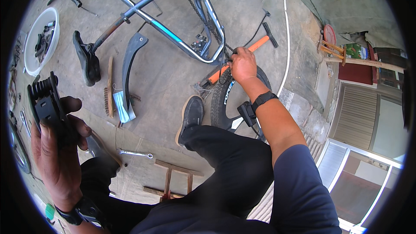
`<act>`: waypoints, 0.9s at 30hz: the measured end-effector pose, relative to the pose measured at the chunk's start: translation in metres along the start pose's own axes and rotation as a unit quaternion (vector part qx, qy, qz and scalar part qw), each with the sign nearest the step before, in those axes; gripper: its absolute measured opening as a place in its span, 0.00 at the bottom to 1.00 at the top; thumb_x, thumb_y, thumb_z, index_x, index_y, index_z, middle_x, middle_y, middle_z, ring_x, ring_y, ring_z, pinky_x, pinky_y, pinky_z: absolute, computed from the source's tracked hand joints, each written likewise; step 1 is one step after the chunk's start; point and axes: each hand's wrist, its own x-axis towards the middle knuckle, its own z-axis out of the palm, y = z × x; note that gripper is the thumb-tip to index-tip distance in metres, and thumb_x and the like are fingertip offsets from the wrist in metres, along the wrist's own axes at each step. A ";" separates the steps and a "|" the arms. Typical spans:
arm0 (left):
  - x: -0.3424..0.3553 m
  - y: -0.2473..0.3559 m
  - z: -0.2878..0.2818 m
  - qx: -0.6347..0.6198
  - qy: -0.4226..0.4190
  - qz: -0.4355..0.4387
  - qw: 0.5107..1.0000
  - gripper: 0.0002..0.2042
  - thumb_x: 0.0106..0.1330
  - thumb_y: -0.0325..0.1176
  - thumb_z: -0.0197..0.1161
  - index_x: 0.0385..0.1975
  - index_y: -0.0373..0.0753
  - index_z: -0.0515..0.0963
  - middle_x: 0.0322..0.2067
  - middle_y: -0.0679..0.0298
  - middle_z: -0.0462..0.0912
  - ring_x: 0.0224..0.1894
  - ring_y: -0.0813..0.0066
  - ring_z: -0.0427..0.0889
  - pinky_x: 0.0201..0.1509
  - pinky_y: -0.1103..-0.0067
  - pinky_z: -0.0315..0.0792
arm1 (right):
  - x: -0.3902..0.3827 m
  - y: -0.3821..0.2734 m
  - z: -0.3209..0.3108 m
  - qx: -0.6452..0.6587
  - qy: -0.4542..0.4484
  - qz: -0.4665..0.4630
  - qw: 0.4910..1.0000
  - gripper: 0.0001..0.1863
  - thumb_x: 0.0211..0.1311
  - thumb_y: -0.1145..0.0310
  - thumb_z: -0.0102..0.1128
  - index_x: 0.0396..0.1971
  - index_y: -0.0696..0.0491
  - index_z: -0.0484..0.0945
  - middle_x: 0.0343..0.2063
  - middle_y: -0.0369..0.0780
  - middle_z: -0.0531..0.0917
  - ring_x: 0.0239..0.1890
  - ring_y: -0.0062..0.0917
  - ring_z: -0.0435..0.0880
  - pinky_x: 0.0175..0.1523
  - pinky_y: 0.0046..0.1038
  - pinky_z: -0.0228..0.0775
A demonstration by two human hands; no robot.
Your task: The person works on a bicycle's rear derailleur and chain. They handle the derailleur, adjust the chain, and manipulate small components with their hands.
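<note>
Left hand (54, 158) gripping black ribbed part (48, 107), held up, clasped from both sides, presumably for steadiness. Right hand (244, 64) curled at rear end of bicycle frame (162, 29); exact pinch hidden, can't tell. Saddle (88, 60) well left of right hand; knobby-tyred wheel (216, 104) just below, likely parked within reach.

Concrete floor (169, 89) around me: bicycle frame (163, 27), white tub (31, 47), wooden-handled brush (111, 89), face mask (123, 107), mudguard (128, 63), combination wrench (135, 153), floor pump (259, 43).
</note>
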 end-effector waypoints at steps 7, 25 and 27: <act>0.003 0.000 -0.001 0.008 -0.013 0.007 1.000 0.31 0.75 0.50 0.58 0.67 0.34 0.63 0.54 0.49 0.80 0.38 0.74 0.84 0.32 0.85 0.76 | 0.002 0.000 0.006 0.016 0.018 -0.007 1.000 0.09 0.48 0.68 0.75 0.30 0.54 0.86 0.42 0.40 0.79 0.54 0.38 0.77 0.62 0.39 0.67; -0.002 0.024 0.033 -0.009 -0.097 -0.005 0.995 0.27 0.70 0.41 0.67 0.62 0.32 0.69 0.47 0.55 0.83 0.48 0.65 0.84 0.51 0.70 0.79 | -0.011 0.014 -0.090 0.176 0.157 0.071 0.969 0.19 0.56 0.74 0.69 0.50 0.51 0.81 0.46 0.41 0.81 0.45 0.39 0.83 0.52 0.38 0.77; -0.002 0.021 0.046 0.002 -0.153 -0.002 0.988 0.27 0.68 0.39 0.69 0.61 0.30 0.69 0.44 0.59 0.82 0.44 0.70 0.84 0.50 0.74 0.79 | -0.032 0.022 -0.143 0.225 0.195 0.104 0.949 0.21 0.58 0.72 0.69 0.53 0.51 0.79 0.48 0.41 0.80 0.44 0.36 0.84 0.50 0.37 0.79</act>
